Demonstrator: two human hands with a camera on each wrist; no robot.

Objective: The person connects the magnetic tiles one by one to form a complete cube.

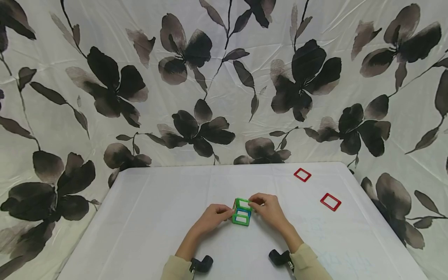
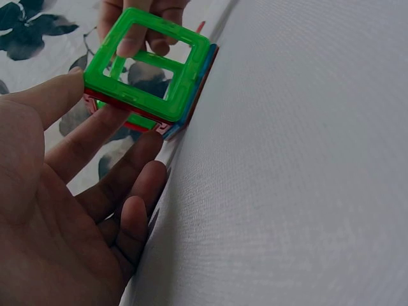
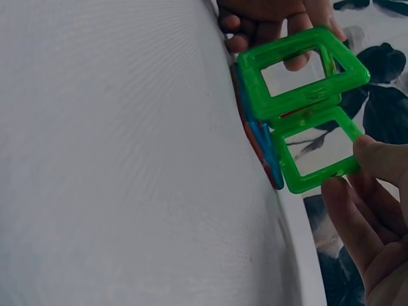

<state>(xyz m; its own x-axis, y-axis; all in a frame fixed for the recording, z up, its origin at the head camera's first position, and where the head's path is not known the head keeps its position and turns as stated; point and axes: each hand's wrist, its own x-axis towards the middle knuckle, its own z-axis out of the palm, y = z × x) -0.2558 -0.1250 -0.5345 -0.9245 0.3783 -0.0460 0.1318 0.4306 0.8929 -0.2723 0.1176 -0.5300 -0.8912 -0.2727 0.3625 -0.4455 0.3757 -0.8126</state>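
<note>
In the head view a small boxy build of magnetic tiles (image 1: 240,223) stands on the white table, between the two hands. Its green frame tile (image 2: 188,81) faces the left wrist camera, with red edges beneath it and a blue tile (image 3: 275,171) along the table side. My left hand (image 1: 211,218) pinches the build at a corner between thumb and index finger, the other fingers loosely bent below. On the opposite side, my right hand (image 1: 269,210) pinches the outer edge of another green square tile (image 3: 325,176), whose inner edge meets the build.
Two red frame tiles lie flat on the right of the table: one red tile (image 1: 299,178) near the back edge, another red tile (image 1: 327,206) closer in. A floral cloth (image 1: 245,116) hangs behind the white table (image 1: 147,233).
</note>
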